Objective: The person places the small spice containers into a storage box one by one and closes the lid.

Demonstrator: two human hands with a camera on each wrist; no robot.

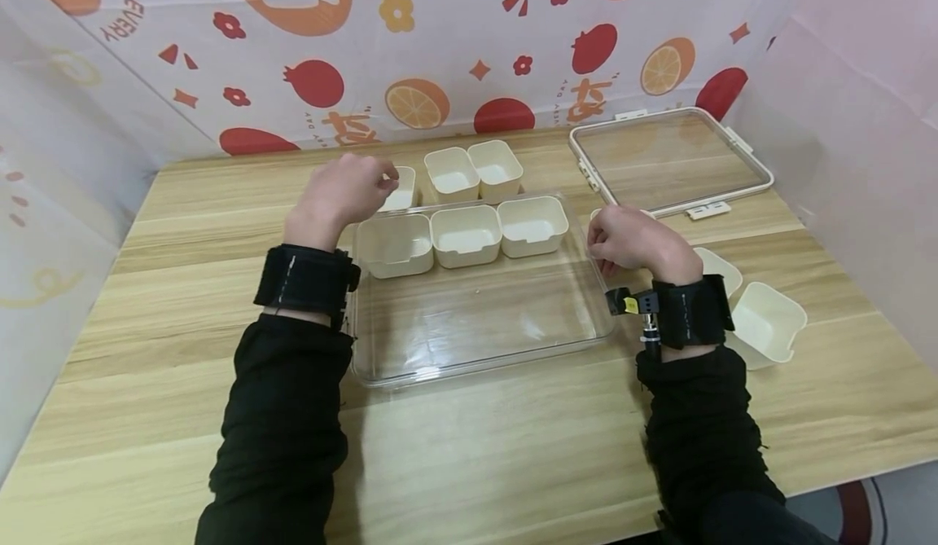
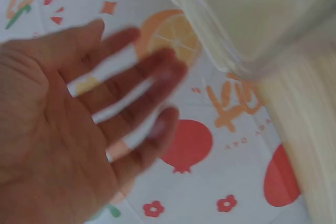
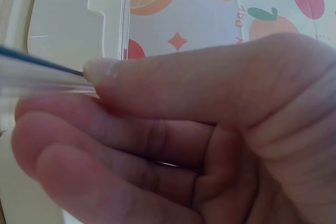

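A clear plastic box (image 1: 476,313) lies on the table, with three cream bins in a row along its far side: a left bin (image 1: 399,258), a middle bin (image 1: 466,239) and a right bin (image 1: 533,227). My left hand (image 1: 343,195) hovers by the box's far left corner, near another cream bin (image 1: 405,191) that it partly hides. In the left wrist view this hand (image 2: 79,114) holds nothing, its fingers loosely spread. At the box's right side, my right hand (image 1: 641,239) pinches the clear rim between thumb and fingers, as the right wrist view shows its thumb (image 3: 142,85) on the edge.
Two cream bins, one (image 1: 450,174) beside the other (image 1: 497,166), stand behind the box. A clear lid (image 1: 674,158) with a white frame and clips lies at the back right. More cream bins (image 1: 768,321) stand around the right wrist, partly hidden. A fruit-print sheet (image 1: 476,40) hangs behind.
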